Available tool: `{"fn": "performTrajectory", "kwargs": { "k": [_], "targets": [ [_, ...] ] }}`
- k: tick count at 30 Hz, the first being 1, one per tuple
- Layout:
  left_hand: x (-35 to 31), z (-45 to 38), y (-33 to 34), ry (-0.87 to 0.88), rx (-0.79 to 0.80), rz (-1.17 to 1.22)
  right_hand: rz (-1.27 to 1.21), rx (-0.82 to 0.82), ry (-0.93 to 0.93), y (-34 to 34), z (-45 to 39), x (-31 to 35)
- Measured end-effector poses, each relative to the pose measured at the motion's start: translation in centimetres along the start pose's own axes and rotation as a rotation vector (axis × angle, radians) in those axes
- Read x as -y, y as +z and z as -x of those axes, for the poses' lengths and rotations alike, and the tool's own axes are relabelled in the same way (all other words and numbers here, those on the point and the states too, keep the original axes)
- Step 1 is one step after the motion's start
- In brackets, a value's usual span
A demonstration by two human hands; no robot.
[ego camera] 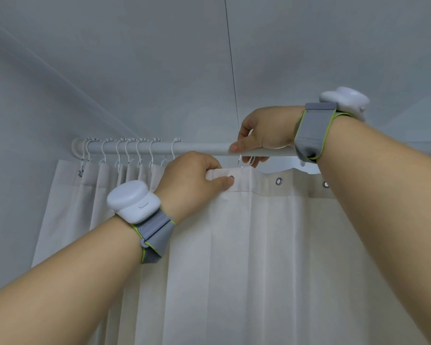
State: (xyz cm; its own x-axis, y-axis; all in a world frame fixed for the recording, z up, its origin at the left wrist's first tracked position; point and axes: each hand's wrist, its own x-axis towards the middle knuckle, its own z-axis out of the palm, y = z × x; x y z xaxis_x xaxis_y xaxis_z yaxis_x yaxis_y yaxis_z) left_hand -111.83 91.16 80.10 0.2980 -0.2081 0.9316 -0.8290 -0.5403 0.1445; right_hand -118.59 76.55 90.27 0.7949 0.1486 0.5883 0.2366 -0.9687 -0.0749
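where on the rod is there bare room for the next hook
The rod is bare between the lone hook and the right hand, which pinches another hook. The left end is crowded with bunched hooks. The left hand, gripping the curtain, fills the space just under that bare stretch.

Cream-white curtain (259, 245) with silver eyelets (279, 181), white rod (199, 147), white hooks (117, 153), grey lime-edged wrist straps (311, 130).

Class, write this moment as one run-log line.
left hand: pinches curtain hem | right hand: holds hook at rod | eyelet: not yet hooked
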Motion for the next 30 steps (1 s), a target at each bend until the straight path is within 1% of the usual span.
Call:
{"fn": "performTrajectory", "kwargs": {
  "k": [2, 5, 9, 13, 16, 19, 23, 27, 30],
  "targets": [
    [0.0, -0.3, 0.2, -0.02, 0.01, -0.009, 0.083, -0.004, 0.007, -0.2, 0.1, -0.1],
    [-0.2, -1.0, 0.8, -0.064, 0.043, -0.007, 0.325, -0.036, 0.056, -0.5, 0.2, 0.1],
    [-0.7, -1.5, 1.5, -0.085, 0.059, 0.004, 0.401, -0.079, 0.083, -0.7, -0.1, 0.1],
    [-0.8, -1.7, 1.9, -0.093, 0.061, 0.007, 0.374, -0.101, 0.046, -0.8, 0.0, -0.1],
    [-0.6, -1.9, 2.0, -0.088, 0.097, 0.017, 0.345, -0.132, -0.005, -0.7, 0.3, -0.3],
    [-0.5, -2.1, 1.9, -0.075, 0.113, 0.02, 0.338, -0.135, -0.012, -0.7, 0.4, -0.3],
    [-0.7, -2.0, 2.1, -0.082, 0.054, 0.052, 0.289, -0.101, 0.009, -0.9, 0.6, -0.2],
    [-1.2, -1.8, 2.8, -0.117, -0.025, 0.13, 0.188, -0.094, 0.015, -0.4, 0.4, -0.3],
    [-1.1, -1.8, 3.2, -0.124, -0.077, 0.18, 0.167, -0.087, 0.026, -0.4, 0.5, -0.3]
  ]
}}
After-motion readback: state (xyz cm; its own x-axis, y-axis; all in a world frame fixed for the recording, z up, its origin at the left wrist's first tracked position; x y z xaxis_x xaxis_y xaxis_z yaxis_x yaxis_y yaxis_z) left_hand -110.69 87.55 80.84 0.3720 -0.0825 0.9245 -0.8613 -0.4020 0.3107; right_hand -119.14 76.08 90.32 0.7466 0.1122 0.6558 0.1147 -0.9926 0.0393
